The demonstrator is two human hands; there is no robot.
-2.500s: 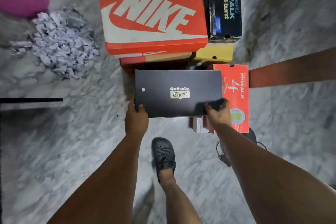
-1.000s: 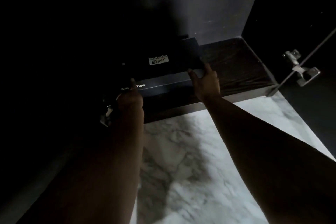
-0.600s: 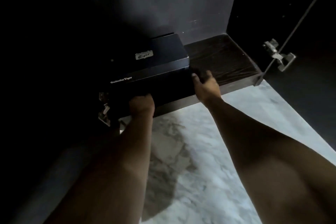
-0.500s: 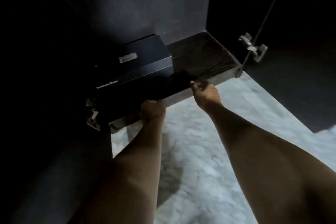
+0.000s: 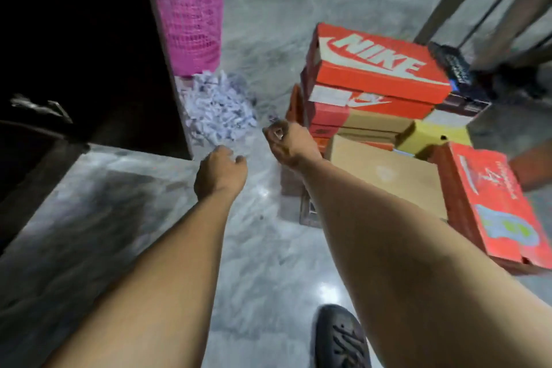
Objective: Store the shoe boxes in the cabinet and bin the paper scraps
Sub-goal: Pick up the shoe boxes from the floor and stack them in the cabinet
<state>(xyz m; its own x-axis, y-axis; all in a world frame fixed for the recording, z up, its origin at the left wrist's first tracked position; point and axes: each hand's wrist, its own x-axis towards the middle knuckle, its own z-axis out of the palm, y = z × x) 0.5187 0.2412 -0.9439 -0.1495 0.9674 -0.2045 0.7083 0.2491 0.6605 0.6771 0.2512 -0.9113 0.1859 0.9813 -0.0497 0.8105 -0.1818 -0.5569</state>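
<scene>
Two bare hands reach forward over a marble floor (image 5: 254,248), neither holding anything. Left hand (image 5: 219,172) hangs with fingers loosely curled; right hand (image 5: 288,143) is also empty, fingers loosely bent, close to the stack of shoe boxes (image 5: 373,104). An orange Nike box (image 5: 376,64) tops the pile, with a plain brown box (image 5: 385,176) and an orange-red box (image 5: 495,203) nearer the person, and a yellow box (image 5: 433,136) and a dark box (image 5: 460,101) behind. Left of the stack lies a heap of paper scraps (image 5: 219,110), just in front of a pink mesh bin (image 5: 191,15). A dark cabinet (image 5: 89,54) stands open at far left. Cardboard boxes like these are probably light and stiff but crushable, with loose lids; gripping both short ends, fingers under the base, seems safest. Scraps look feather-light and scatter easily, so scooping with cupped palms suits them.
</scene>
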